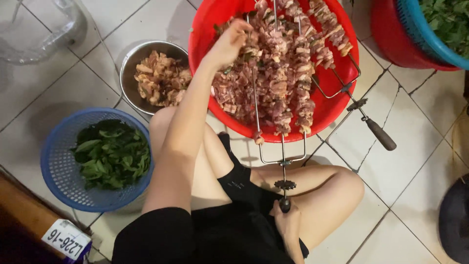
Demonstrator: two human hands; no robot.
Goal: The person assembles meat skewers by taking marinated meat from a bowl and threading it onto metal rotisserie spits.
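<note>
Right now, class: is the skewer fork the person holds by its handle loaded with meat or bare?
Loaded. The skewer fork has meat chunks packed along its prongs over the red basin; right hand grips its handle.

Left hand (229,41) on meat skewers (281,73), right hand (287,222) gripping skewer handle (285,203)

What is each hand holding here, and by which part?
The right hand grips the multi-pronged skewer by its dark handle end. The left hand rests on the meat in the red basin; whether it grips any cannot be told.

The person wears black shorts (239,183) and a black top (161,237); arms and legs are bare.
</note>
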